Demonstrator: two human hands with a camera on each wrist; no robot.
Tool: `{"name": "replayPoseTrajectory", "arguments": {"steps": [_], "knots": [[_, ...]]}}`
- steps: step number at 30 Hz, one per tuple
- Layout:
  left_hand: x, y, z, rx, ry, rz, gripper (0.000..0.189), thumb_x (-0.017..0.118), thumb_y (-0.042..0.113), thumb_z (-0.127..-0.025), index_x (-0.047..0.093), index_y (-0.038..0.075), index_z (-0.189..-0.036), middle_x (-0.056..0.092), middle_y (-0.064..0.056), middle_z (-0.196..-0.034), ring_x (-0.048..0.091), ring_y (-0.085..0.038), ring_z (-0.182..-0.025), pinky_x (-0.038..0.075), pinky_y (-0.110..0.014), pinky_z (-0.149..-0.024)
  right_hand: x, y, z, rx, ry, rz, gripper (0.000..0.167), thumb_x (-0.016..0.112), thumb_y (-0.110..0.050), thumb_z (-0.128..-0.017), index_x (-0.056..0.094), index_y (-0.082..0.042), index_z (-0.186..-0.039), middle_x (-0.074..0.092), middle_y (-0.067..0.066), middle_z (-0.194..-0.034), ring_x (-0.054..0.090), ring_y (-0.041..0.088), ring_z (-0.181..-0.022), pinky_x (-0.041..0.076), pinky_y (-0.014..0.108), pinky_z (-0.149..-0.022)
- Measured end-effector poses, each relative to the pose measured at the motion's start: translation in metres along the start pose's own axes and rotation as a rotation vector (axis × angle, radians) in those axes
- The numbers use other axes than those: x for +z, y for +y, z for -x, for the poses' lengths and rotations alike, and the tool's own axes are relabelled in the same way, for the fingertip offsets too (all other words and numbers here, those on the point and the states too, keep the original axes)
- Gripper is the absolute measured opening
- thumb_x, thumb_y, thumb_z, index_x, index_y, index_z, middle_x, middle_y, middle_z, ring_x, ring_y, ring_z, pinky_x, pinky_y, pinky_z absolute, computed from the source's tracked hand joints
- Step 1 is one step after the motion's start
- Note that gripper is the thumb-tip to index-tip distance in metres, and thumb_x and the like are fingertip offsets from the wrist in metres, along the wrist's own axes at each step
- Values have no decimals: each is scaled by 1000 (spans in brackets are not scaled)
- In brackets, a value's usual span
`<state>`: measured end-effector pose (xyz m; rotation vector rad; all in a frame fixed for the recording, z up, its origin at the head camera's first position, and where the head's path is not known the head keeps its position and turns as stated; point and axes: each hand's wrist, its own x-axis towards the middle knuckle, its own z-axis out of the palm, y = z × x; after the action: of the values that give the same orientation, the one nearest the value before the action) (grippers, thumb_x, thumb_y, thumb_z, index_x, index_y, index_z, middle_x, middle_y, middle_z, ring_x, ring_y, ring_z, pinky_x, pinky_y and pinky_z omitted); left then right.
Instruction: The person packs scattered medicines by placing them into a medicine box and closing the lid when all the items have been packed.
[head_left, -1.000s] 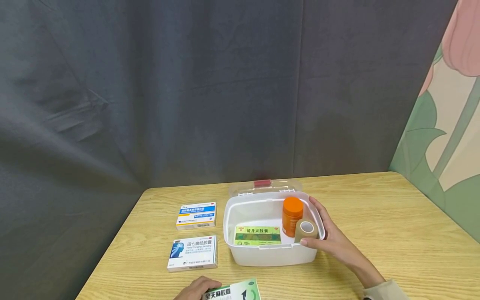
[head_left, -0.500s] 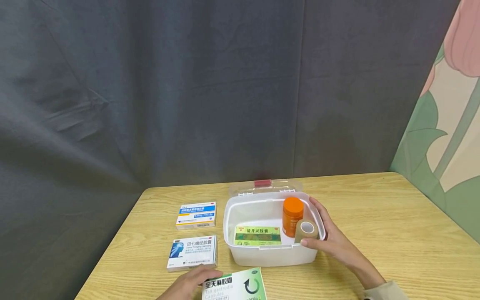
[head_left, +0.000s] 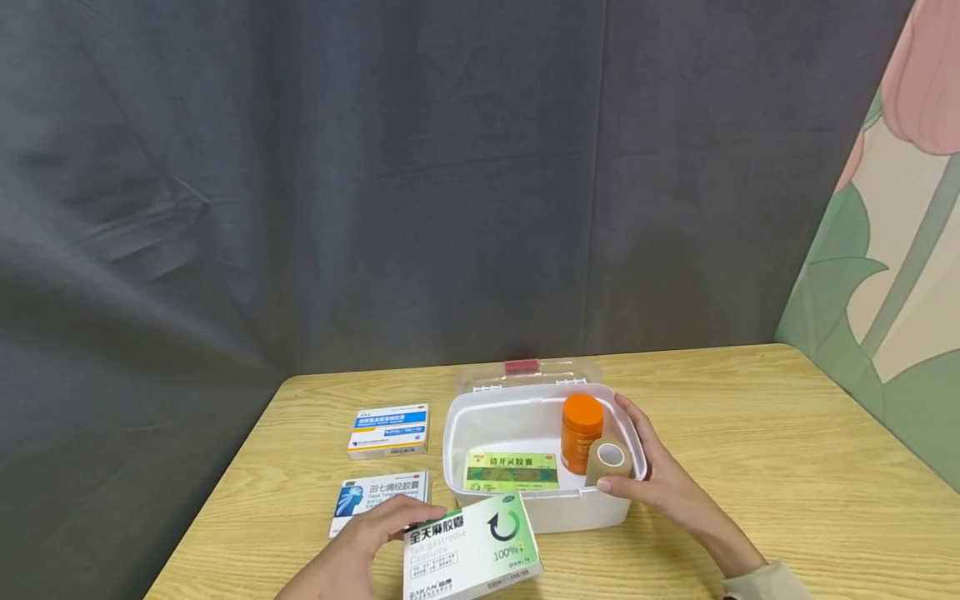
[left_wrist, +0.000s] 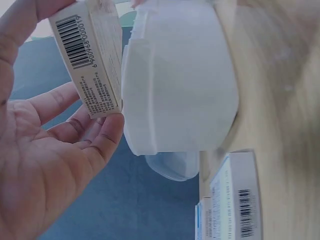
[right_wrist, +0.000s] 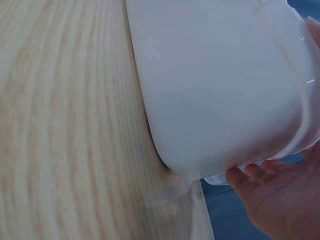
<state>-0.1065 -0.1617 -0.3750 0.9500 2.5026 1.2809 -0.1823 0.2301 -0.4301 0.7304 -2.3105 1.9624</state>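
My left hand (head_left: 367, 533) grips a white and green medicine box (head_left: 468, 550) by its left end, tilted, in front of a white plastic storage box (head_left: 543, 510). In the left wrist view, thumb and fingers pinch the medicine box (left_wrist: 87, 65) beside the storage box's wall. My right hand (head_left: 660, 479) holds the storage box's right end, thumb over the front corner and fingers along the outer side. Inside the storage box are a yellow-green medicine box (head_left: 512, 472), an orange bottle (head_left: 581, 437) and a tan bandage roll (head_left: 607, 465).
A blue and white medicine box (head_left: 388, 431) and another white medicine box (head_left: 386, 487) lie left of the storage box; my left hand partly covers the nearer one. The clear lid (head_left: 555, 369) is folded back behind. A dark curtain (head_left: 450, 208) hangs past the table's far edge.
My left hand has brought the medicine box up from the bottom edge, farther into view and nearer the storage box. My right hand keeps its hold on the storage box.
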Motion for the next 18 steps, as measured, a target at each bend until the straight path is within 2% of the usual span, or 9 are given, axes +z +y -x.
{"name": "replayPoseTrajectory", "arguments": {"steps": [2, 4, 6, 10, 12, 14, 18], "knots": [[-2, 3, -1, -41, 18, 15, 72, 87, 35, -72, 55, 28, -136, 53, 5, -128, 48, -17, -113, 47, -31, -92, 0, 0, 0, 0, 1, 1, 104, 74, 0, -79, 5, -13, -156, 7, 23, -157, 14, 46, -137, 15, 72, -101], [-4, 3, -2, -36, 41, 9, 72, 88, 34, -71, 57, 27, -135, 52, 4, -130, 47, -17, -114, 47, -30, -93, 0, 0, 0, -1, 1, 1, 104, 74, 0, -79, 5, -13, -156, 7, 23, -157, 14, 46, -137, 14, 73, -101], [-5, 3, -4, 9, 66, -8, 73, 89, 31, -69, 58, 25, -135, 52, 3, -130, 47, -16, -115, 48, -29, -92, 0, 0, 1, 0, 2, 0, 103, 74, 0, -79, 6, -13, -156, 6, 23, -157, 12, 46, -137, 13, 74, -101], [-7, -3, -10, 161, 93, -26, 72, 89, 20, -68, 58, 18, -133, 55, 1, -127, 53, -16, -110, 50, -29, -89, 0, 0, 1, 0, 2, -2, 102, 74, 0, -80, 6, -13, -156, 4, 22, -158, 8, 46, -138, 8, 77, -99], [-8, -5, -14, 205, 95, -10, 72, 88, 15, -68, 58, 16, -133, 56, 1, -125, 55, -16, -107, 50, -29, -88, 0, 0, 1, 0, 3, 0, 102, 73, -1, -80, 7, -14, -156, 5, 21, -158, 8, 46, -138, 8, 77, -100], [-9, -7, -19, 235, 103, -12, 71, 88, 13, -68, 58, 15, -132, 57, 0, -125, 56, -17, -105, 51, -29, -86, 0, 0, 0, 0, 3, 6, 101, 73, -2, -80, 7, -14, -156, 5, 20, -158, 9, 46, -139, 8, 77, -100], [-11, -7, -26, 231, 123, -29, 71, 89, 16, -67, 59, 16, -131, 57, 1, -127, 55, -17, -106, 50, -30, -85, 0, 0, 0, -2, 5, 10, 101, 73, -2, -80, 8, -15, -156, 5, 20, -158, 9, 45, -139, 8, 77, -100]]}}
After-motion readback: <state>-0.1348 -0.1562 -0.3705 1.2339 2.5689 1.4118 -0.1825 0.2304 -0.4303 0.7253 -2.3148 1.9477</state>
